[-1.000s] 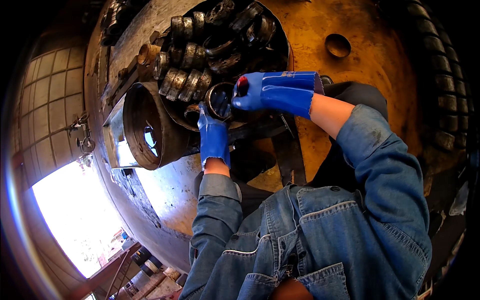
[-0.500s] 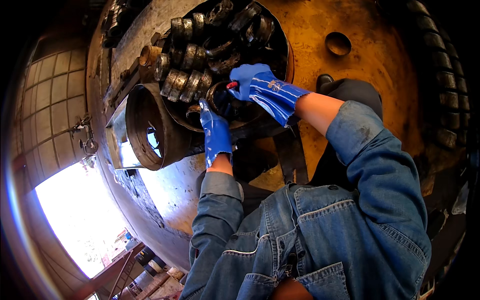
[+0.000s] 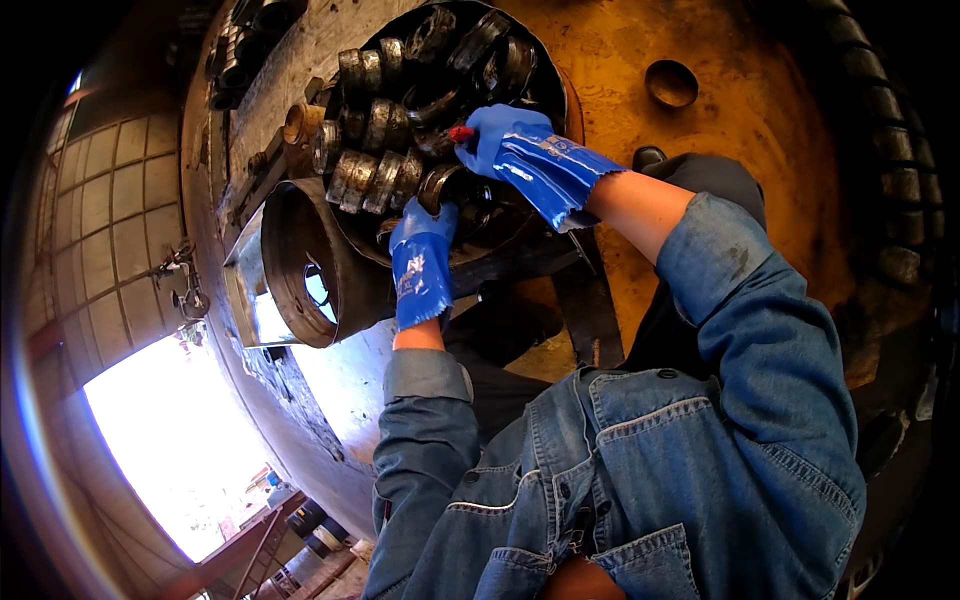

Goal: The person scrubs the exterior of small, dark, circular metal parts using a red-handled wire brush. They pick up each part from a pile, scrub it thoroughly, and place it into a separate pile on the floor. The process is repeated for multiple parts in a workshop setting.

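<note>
My right hand point(image 3: 508, 142), in a blue rubber glove, is closed around a tool with a red handle end point(image 3: 461, 133); the rest of the tool is hidden. Just left of it and nearer to me, my gloved left hand point(image 3: 424, 245) grips the near edge of a greasy metal ring point(image 3: 440, 186). Both hands are over a round drum point(image 3: 362, 240) that holds several dark, oily metal rings point(image 3: 384, 124). Some of those rings stand in short rows, others lie loose.
Left of the drum, an open metal cylinder point(image 3: 290, 262) lies on its side. A small round cup point(image 3: 671, 84) sits on the oily yellow-brown floor point(image 3: 740, 60) at right. Rows of dark rings point(image 3: 893, 165) line the far right. Bright daylight enters through an opening at lower left.
My left hand has curled from outstretched fingers onto the ring's near edge. My right hand has risen slightly away from the ring, with the red-handled tool still in it.
</note>
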`<state>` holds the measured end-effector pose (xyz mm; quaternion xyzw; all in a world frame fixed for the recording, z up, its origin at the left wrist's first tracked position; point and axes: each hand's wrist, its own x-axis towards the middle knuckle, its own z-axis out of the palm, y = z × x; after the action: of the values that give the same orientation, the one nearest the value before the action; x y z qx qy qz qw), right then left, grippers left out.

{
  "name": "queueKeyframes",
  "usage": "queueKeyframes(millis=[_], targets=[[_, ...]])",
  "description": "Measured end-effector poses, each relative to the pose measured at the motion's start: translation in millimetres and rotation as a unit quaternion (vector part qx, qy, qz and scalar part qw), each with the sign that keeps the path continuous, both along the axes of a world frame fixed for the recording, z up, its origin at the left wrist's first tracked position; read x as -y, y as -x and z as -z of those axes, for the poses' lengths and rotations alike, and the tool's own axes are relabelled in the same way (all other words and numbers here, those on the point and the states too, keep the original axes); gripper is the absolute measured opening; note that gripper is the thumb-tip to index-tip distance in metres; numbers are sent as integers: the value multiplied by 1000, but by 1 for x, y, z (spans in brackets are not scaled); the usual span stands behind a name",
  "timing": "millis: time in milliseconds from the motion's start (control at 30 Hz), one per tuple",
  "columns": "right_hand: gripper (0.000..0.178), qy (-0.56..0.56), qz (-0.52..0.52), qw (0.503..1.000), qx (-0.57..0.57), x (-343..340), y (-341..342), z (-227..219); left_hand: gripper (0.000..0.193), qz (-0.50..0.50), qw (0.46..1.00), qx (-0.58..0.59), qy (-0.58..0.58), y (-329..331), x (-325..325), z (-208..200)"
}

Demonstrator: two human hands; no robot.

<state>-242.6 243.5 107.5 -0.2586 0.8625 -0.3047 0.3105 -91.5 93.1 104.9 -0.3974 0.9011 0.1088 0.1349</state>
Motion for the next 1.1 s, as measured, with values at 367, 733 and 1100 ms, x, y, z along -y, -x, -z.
queueKeyframes(millis=[367,733,1100], targets=[[34,-3,-15,1000,-18,-4,-4,-1,57,11,981,-113,-156,-17,29,-11],[38,-32,-60,998,11,-1,-6,4,34,-104,877,-267,-387,-80,68,-22],[37,-63,-101,993,10,9,-12,9,39,-386,753,-247,-472,-89,133,16]])
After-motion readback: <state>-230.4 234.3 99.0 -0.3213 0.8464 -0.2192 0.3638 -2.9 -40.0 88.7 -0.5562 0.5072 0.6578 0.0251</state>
